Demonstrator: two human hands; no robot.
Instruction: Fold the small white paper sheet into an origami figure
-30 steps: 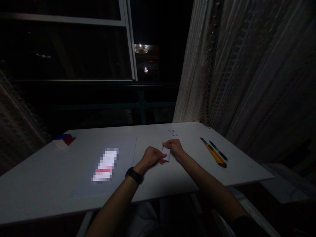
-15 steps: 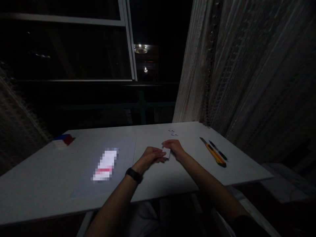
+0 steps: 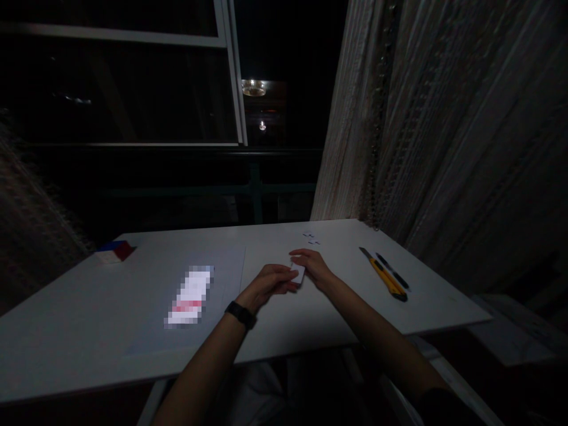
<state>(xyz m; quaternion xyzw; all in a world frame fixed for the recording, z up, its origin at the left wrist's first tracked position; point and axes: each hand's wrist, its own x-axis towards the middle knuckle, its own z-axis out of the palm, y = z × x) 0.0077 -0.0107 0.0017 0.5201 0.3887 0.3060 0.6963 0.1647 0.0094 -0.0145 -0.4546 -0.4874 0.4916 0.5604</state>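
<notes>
Both my hands meet over the middle of a white table [image 3: 337, 319] in dim light. Between them is a small white piece of paper [image 3: 299, 273]. My left hand [image 3: 268, 284], with a black watch on its wrist, has its fingers closed on the paper's near edge. My right hand [image 3: 313, 266] curls over the far edge and pinches it. The paper lies low, close to the tabletop.
A yellow utility knife [image 3: 385, 276] and a dark pen [image 3: 393, 271] lie to the right. Tiny paper bits [image 3: 311, 238] sit behind my hands. A blurred white and red object [image 3: 190, 296] lies left, a coloured cube [image 3: 114, 251] far left. A curtain [image 3: 444, 130] hangs right.
The paper has tipped from standing nearly upright between my fingers to lying lower and flatter toward the table. Both hands sank slightly with it.
</notes>
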